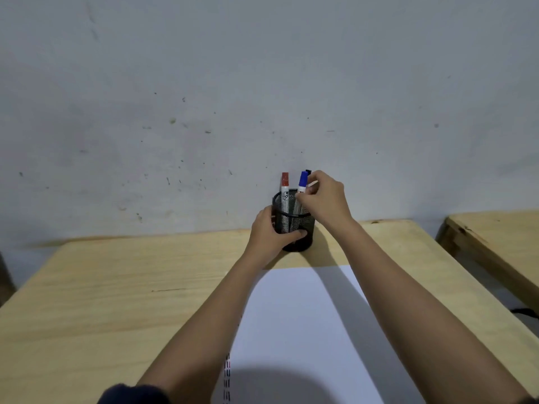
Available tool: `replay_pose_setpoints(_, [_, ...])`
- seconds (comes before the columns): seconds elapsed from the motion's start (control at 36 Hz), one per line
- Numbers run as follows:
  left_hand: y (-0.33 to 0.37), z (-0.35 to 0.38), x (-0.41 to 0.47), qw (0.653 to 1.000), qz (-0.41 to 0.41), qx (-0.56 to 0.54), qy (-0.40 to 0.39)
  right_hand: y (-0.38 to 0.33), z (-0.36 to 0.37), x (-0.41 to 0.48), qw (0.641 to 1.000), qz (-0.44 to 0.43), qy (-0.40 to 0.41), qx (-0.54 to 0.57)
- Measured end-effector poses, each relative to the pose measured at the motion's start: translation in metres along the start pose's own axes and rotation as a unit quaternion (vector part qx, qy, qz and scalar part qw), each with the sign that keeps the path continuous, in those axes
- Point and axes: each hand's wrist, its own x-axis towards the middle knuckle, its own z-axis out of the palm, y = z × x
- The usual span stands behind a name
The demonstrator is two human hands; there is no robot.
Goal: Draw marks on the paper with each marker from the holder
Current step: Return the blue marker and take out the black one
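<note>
A white sheet of paper [306, 330] lies flat on the pale wooden table [116, 287], its long axis running from the person's near edge away toward the wall; short red, blue and black dashes [227, 374] line its left margin close to the viewer, and the rest of the visible sheet is blank. Both bare forearms reach out over the sheet, and a dark sleeve [131, 395] shows at the bottom left. Open tabletop spreads wide to the left of the paper, with a narrower strip to its right before the table edge. Just past the far end of the paper stands a black wire-mesh pen holder [294, 228], a round cup set upright near the table's back edge. The left hand [269, 237] wraps around the holder's left side and front, fingers [297, 235] clamped on the mesh. 3 markers stand in it, long axes near vertical, caps up: a red-capped marker [285, 188] on the left, a blue-capped marker [302, 183] leaning slightly right, and a black-capped marker [308, 172] behind, mostly hidden. The right hand [323, 199] hovers over the holder's right rim, its fingertips pinched on the white barrel of the blue-capped marker. Behind rises a scuffed grey wall [204, 97], and a second wooden table [495, 237] stands apart to the right.
</note>
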Motion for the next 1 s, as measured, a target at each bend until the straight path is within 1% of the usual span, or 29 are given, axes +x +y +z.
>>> replay_pose_setpoints(0.11, [-0.004,0.000,0.003,1.000,-0.004,-0.009,0.000,-0.003,0.005,0.003,0.997,-0.010,-0.016,-0.069])
replay_pose_setpoints(0.33, [-0.007,-0.001,0.005,1.000,0.004,-0.018,-0.005,-0.004,0.012,0.004,0.997,-0.020,-0.012,-0.073])
replay_pose_setpoints(0.39, [-0.008,-0.001,0.005,1.000,0.006,-0.021,-0.005,-0.002,0.011,0.003,0.999,-0.020,0.011,-0.045])
replay_pose_setpoints(0.5, [-0.010,0.000,0.006,1.000,0.011,-0.019,-0.004,0.005,0.006,0.003,0.996,-0.015,0.088,0.013])
replay_pose_setpoints(0.56, [-0.011,0.000,0.006,1.000,0.013,-0.018,-0.004,0.009,0.005,0.005,0.994,-0.007,0.102,0.026])
replay_pose_setpoints(0.67, [-0.012,0.000,0.006,1.000,0.012,-0.017,-0.001,0.010,0.004,0.010,0.995,0.010,0.095,0.025])
replay_pose_setpoints(0.83, [-0.011,-0.001,0.006,1.000,0.008,-0.023,-0.003,0.007,0.004,0.019,0.998,0.026,0.051,-0.006])
replay_pose_setpoints(1.0, [-0.010,0.000,0.004,1.000,0.014,-0.015,-0.003,0.008,-0.001,0.017,0.997,0.048,0.048,0.031])
